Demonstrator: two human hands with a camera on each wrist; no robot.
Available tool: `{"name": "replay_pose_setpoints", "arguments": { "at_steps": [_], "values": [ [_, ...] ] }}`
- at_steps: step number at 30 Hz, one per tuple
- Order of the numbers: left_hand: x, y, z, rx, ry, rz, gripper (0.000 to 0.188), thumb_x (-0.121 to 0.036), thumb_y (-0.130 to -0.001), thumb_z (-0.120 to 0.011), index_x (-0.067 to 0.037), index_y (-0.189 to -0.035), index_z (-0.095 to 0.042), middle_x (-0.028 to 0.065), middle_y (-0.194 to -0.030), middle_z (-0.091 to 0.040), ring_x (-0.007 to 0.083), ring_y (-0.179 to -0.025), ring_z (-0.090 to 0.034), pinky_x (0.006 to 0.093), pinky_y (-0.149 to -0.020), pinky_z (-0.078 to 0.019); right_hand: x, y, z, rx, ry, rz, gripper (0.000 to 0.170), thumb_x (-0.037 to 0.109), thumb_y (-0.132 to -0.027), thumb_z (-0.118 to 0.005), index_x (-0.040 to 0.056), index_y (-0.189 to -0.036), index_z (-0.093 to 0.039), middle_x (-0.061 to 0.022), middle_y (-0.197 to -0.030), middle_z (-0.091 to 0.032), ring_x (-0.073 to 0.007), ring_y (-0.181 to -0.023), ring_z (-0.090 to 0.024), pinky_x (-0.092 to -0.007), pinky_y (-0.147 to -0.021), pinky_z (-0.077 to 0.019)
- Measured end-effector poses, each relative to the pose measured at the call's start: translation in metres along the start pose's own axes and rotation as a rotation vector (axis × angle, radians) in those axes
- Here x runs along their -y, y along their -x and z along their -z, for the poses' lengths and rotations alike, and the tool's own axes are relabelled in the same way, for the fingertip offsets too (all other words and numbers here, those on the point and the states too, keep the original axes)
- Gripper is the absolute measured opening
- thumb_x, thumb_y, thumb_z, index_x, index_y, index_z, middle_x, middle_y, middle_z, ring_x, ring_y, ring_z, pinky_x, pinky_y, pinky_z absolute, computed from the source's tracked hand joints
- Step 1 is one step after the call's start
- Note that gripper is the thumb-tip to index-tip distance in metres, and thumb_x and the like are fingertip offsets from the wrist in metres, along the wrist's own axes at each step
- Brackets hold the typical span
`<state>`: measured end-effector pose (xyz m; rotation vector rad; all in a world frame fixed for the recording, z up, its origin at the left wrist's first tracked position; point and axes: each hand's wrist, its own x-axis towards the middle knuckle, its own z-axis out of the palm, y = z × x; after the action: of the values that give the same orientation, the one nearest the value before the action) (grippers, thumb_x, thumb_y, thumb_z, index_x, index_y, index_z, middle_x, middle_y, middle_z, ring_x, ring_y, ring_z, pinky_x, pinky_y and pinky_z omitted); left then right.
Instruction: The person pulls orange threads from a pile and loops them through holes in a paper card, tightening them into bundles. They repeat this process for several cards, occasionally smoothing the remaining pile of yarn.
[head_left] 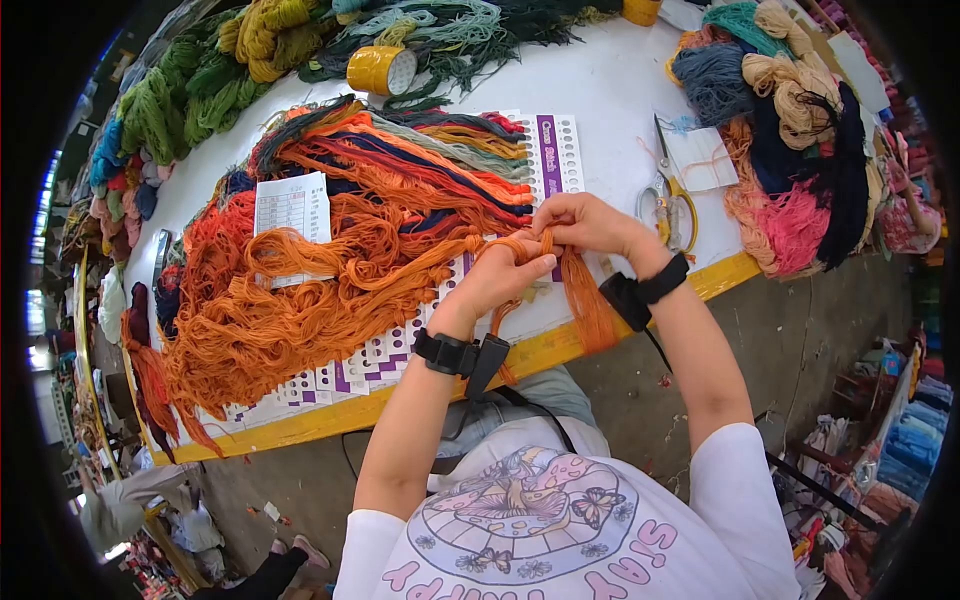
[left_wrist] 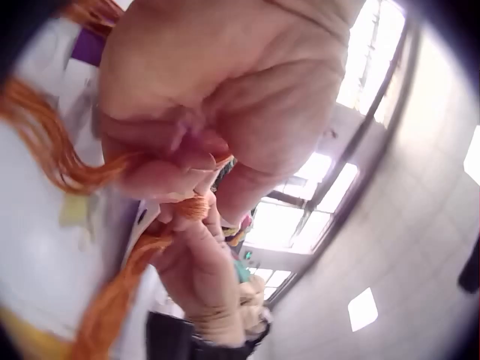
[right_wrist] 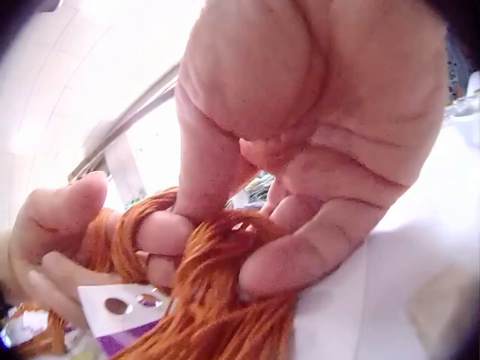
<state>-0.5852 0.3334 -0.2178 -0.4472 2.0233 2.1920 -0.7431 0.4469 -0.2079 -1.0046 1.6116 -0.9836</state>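
Note:
A bundle of orange embroidery thread (head_left: 588, 300) passes between the two hands at the table's front edge, its loose strands hanging toward the yellow edge. My left hand (head_left: 503, 272) has its fingers curled round the orange strands, and some wrap about its fingers in the right wrist view. Close beside it, my right hand (head_left: 592, 222) pinches a loop of the same thread (right_wrist: 217, 277) between thumb and fingers. Under the hands lies a white punched card (right_wrist: 124, 307) with a purple band. More orange thread (head_left: 290, 330) is heaped to the left.
Multicoloured thread lengths (head_left: 400, 160) hang from a "Cross Stitch" card (head_left: 546, 150). A printed paper sheet (head_left: 292, 215) lies on the heap. Scissors (head_left: 675, 195) rest right of the hands, near more skeins (head_left: 790, 190). Yellow tape (head_left: 382, 70) sits at the back.

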Motion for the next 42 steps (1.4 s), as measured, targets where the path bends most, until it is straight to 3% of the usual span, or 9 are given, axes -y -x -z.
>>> {"name": "replay_pose_setpoints", "arguments": {
  "at_steps": [8,20,23,26,29,30,32,36,42],
  "values": [
    [0.007,0.008,0.005,-0.114,1.119,0.067,0.028,-0.02,-0.091,-0.045,0.001,-0.109,-0.051,-0.0002,-0.092,-0.049,0.0022,-0.047,-0.029,0.0146,-0.042,-0.0278,0.009,-0.008,0.015,0.157,-0.139,-0.15,0.01,0.012,-0.08,-0.054,0.0107,-0.09,-0.054,0.0016,-0.082,-0.059,-0.0043,-0.071,-0.055,-0.0184,-0.053,-0.0477],
    [-0.066,0.083,0.095,-0.177,1.019,-0.469,0.029,-0.014,-0.094,-0.037,-0.002,-0.12,-0.041,0.002,-0.085,-0.043,0.0036,-0.047,-0.029,0.0173,-0.038,-0.0306,0.018,-0.007,0.012,0.121,-0.164,-0.257,0.005,0.011,-0.082,-0.052,0.0107,-0.088,-0.052,0.0009,-0.083,-0.06,-0.0059,-0.074,-0.06,-0.019,-0.051,-0.0476],
    [-0.063,0.095,0.12,-0.409,0.893,-0.309,0.028,-0.013,-0.093,-0.04,-0.001,-0.118,-0.044,0.0031,-0.081,-0.046,0.0029,-0.047,-0.029,0.0163,-0.039,-0.0281,0.017,-0.008,0.008,0.089,-0.128,-0.249,0.007,0.011,-0.083,-0.051,0.0099,-0.09,-0.052,0.0,-0.082,-0.059,-0.0067,-0.072,-0.061,-0.0198,-0.05,-0.0475],
    [-0.042,0.11,0.159,-0.732,0.504,-0.497,0.026,-0.017,-0.089,-0.048,-0.002,-0.11,-0.054,0.0036,-0.088,-0.056,0.0043,-0.052,-0.044,0.0179,-0.046,-0.0383,0.021,-0.005,0.003,0.011,-0.034,-0.257,0.011,0.008,-0.082,-0.051,0.008,-0.093,-0.052,-0.0005,-0.081,-0.059,-0.0072,-0.07,-0.061,-0.0203,-0.049,-0.0472],
    [-0.04,0.103,0.157,-1.239,-0.778,-0.204,0.026,-0.022,-0.086,-0.053,-0.003,-0.101,-0.061,0.0106,-0.104,-0.059,0.0168,-0.076,-0.059,0.0276,-0.068,-0.0479,0.017,-0.002,-0.011,-0.212,-0.004,-0.193,0.016,0.004,-0.077,-0.053,0.0049,-0.093,-0.054,-0.0027,-0.075,-0.058,-0.0098,-0.065,-0.061,-0.0229,-0.046,-0.0458],
    [-0.036,0.099,0.146,-1.26,-1.136,-0.06,0.027,-0.025,-0.082,-0.057,-0.004,-0.097,-0.064,0.0147,-0.115,-0.055,0.0267,-0.101,-0.055,0.0343,-0.087,-0.0419,0.016,-0.001,-0.018,-0.298,-0.051,-0.141,0.017,0.004,-0.076,-0.054,0.0045,-0.092,-0.055,-0.0029,-0.075,-0.058,-0.0097,-0.064,-0.06,-0.0228,-0.047,-0.0458],
    [-0.022,0.078,0.113,-1.158,-1.261,-0.16,0.026,-0.023,-0.079,-0.06,-0.008,-0.099,-0.063,0.0125,-0.117,-0.054,0.0265,-0.104,-0.053,0.0349,-0.087,-0.0426,0.009,0.005,-0.033,-0.463,-0.147,-0.042,0.017,0.004,-0.074,-0.057,0.0036,-0.091,-0.056,-0.0032,-0.074,-0.058,-0.0096,-0.062,-0.058,-0.0225,-0.05,-0.0459],
    [-0.016,0.033,0.035,-0.534,-1.032,-0.309,0.034,-0.017,-0.073,-0.065,-0.009,-0.105,-0.06,0.0089,-0.125,-0.047,0.0282,-0.103,-0.053,0.0345,-0.083,-0.0439,-0.014,0.009,-0.045,-0.535,0.001,0.041,0.015,0.006,-0.072,-0.063,0.0019,-0.085,-0.058,-0.0029,-0.071,-0.057,-0.0092,-0.065,-0.055,-0.023,-0.059,-0.0461],
    [-0.006,0.012,0.02,-0.403,-0.952,-0.344,0.02,-0.01,-0.075,-0.059,-0.004,-0.094,-0.063,0.0125,-0.106,-0.058,0.0292,-0.081,-0.06,0.0349,-0.071,-0.047,0.004,0.012,-0.042,-0.433,0.223,0.114,0.016,0.007,-0.068,-0.066,0.0031,-0.081,-0.059,-0.0033,-0.07,-0.055,-0.0131,-0.063,-0.054,-0.0253,-0.059,-0.046]
  ]
}}
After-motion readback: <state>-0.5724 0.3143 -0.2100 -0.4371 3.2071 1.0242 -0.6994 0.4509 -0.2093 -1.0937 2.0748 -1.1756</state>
